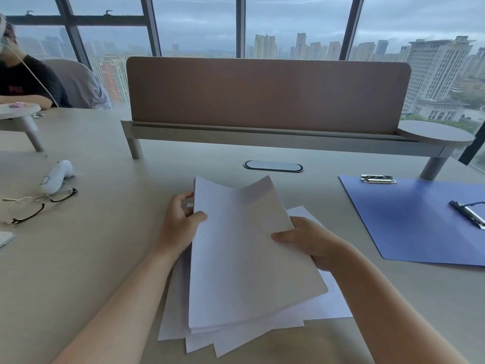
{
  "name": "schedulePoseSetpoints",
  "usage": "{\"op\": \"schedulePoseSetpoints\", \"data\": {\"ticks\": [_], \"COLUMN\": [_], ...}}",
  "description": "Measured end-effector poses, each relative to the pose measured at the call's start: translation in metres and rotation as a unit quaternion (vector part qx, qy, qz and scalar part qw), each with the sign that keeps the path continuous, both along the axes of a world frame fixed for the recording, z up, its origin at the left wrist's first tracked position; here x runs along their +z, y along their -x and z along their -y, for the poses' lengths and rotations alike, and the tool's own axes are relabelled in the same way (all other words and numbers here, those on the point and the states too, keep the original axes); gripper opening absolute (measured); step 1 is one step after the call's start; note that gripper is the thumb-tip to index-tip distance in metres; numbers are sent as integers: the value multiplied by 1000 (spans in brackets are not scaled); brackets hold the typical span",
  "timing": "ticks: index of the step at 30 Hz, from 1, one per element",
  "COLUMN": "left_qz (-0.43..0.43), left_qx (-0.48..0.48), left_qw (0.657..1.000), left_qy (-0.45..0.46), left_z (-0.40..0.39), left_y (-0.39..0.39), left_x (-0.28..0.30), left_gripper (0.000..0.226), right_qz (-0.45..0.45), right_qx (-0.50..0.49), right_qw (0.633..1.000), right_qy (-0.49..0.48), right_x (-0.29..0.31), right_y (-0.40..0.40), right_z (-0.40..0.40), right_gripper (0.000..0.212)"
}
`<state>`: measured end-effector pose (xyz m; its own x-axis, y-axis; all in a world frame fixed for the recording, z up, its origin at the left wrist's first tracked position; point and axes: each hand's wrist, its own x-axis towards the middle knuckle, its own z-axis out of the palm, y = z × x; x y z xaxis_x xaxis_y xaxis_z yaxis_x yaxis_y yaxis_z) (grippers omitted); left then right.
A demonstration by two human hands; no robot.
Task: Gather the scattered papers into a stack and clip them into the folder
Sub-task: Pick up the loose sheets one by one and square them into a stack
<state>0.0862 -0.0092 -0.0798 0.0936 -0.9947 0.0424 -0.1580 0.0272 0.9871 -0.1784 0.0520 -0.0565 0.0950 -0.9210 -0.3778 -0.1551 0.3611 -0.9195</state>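
A stack of white papers (pixel 244 258) is lifted off the desk in front of me, tilted up at its far end. My left hand (pixel 181 224) grips its left edge, thumb on top. My right hand (pixel 312 243) holds the right edge, thumb across the top sheet. Several loose white sheets (pixel 328 306) lie fanned out on the desk beneath the stack, partly hidden by it. The blue folder (pixel 409 222) lies open and flat at the right, with one metal clip (pixel 378 179) at its top edge and another metal clip (pixel 469 214) toward its right side.
Glasses (pixel 39 203) and a white handheld device (pixel 56 177) lie at the left. A brown divider panel (pixel 267 93) on a raised shelf stands behind, with a cable port (pixel 273 166) in the desk. Another person (pixel 23 80) sits at far left.
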Motion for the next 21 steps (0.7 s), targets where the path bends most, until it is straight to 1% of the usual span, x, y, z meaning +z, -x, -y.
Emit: {"op": "schedulePoseSetpoints", "data": {"ticks": [4,6,8,11,13,15,19,21], "left_qz": [1,4,0,-52,-85,-103,-128,-133], "left_qx": [40,42,31,26,32,26,11,15], "left_qw": [999,999,999,998,996,994,992,991], "left_qy": [29,31,30,26,14,0,-3,-4], "left_z": [-1,-1,-2,0,3,8,12,12], "left_y": [2,3,4,5,3,0,-4,-6], "left_x": [-1,-1,-1,2,3,1,-4,-4], "left_gripper": [46,43,44,46,53,58,52,52], "right_qz": [15,29,45,62,62,62,50,47], "right_qx": [4,7,20,40,59,73,66,62], "right_qw": [1000,1000,999,997,996,995,996,997], "right_qy": [3,2,-1,-7,-8,-5,17,26], "right_x": [-4,-5,-7,-10,-11,-12,-10,-10], "right_y": [9,16,22,25,20,14,3,1], "right_z": [-8,-10,-12,-11,-10,-10,-12,-13], "right_gripper": [27,31,35,48,53,53,42,46]}}
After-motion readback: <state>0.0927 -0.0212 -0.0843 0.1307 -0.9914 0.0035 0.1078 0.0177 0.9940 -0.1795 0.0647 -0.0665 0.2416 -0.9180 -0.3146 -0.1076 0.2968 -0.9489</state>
